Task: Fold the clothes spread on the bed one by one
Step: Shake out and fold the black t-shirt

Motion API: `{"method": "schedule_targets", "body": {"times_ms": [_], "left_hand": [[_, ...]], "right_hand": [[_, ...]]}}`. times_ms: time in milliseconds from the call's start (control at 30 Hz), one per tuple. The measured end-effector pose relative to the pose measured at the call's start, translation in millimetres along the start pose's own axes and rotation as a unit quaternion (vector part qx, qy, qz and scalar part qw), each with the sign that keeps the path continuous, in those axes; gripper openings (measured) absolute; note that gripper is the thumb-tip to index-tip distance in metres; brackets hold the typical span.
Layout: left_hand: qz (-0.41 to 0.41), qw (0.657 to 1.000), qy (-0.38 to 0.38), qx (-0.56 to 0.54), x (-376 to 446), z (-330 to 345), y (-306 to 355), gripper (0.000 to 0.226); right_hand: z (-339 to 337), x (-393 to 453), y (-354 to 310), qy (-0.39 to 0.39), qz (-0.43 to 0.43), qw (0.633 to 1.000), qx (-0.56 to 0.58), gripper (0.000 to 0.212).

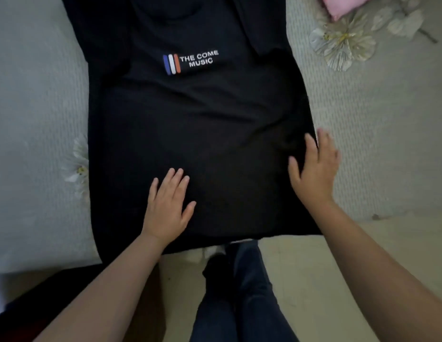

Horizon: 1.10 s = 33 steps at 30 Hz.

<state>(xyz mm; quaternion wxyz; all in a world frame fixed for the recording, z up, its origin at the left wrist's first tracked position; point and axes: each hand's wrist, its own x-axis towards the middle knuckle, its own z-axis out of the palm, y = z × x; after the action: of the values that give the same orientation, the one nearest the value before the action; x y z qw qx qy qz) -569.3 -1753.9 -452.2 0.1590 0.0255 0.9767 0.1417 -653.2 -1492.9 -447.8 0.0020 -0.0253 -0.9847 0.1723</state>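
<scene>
A black T-shirt (202, 124) lies flat on the bed, front up, with a small printed logo of three coloured bars and white words on its chest. Its hem hangs a little over the bed's near edge. My left hand (166, 206) rests flat on the lower middle of the shirt, fingers straight. My right hand (315, 169) lies flat on the shirt's right side edge, fingers spread, partly over the bedsheet.
The bed has a pale grey-white sheet (375, 134) with flower prints. A pink cloth (343, 6) lies at the far right corner. Below the bed edge I see my legs in dark trousers (242, 292) and a beige floor.
</scene>
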Motion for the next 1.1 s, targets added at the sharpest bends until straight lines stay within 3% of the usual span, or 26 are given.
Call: {"method": "schedule_targets", "body": {"times_ms": [100,200,333,500,667,733,833,967,1100], "left_hand": [[-0.008,0.999,-0.034,0.019,-51.4,24.2,15.7,0.052],[-0.052,0.998,-0.034,0.006,-76.9,43.5,31.9,0.065],[-0.107,0.994,-0.032,0.011,-81.3,62.5,41.8,0.081],[-0.086,0.995,-0.044,0.021,-74.2,69.1,67.0,0.081],[-0.104,0.994,-0.018,0.001,-62.1,67.8,77.0,0.082],[-0.100,0.995,-0.011,-0.007,-61.0,66.2,76.8,0.080],[-0.088,0.996,-0.009,-0.023,-61.7,62.3,73.4,0.074],[-0.063,0.997,0.017,-0.043,-66.2,54.4,57.9,0.061],[-0.160,0.984,0.058,-0.050,-74.0,43.0,30.6,0.067]], "right_hand": [[-24.2,-81.4,47.3,-0.075,0.105,0.992,-0.014,0.063],[-32.0,-122.9,67.3,-0.130,0.105,0.986,-0.008,0.066],[-28.5,-116.8,65.8,-0.128,0.122,0.984,0.019,0.065],[-36.8,-104.4,64.1,-0.148,0.102,0.973,0.142,0.057],[-59.9,-64.1,75.4,-0.097,0.152,0.950,0.254,0.029],[-65.5,-49.8,70.6,-0.097,0.120,0.951,0.268,0.029],[-73.5,-39.9,61.5,-0.120,0.006,0.969,0.214,0.032],[-71.6,-38.7,62.1,-0.170,-0.219,0.961,-0.002,0.047],[-66.6,-39.1,58.3,-0.109,-0.289,0.928,-0.209,0.054]]}}
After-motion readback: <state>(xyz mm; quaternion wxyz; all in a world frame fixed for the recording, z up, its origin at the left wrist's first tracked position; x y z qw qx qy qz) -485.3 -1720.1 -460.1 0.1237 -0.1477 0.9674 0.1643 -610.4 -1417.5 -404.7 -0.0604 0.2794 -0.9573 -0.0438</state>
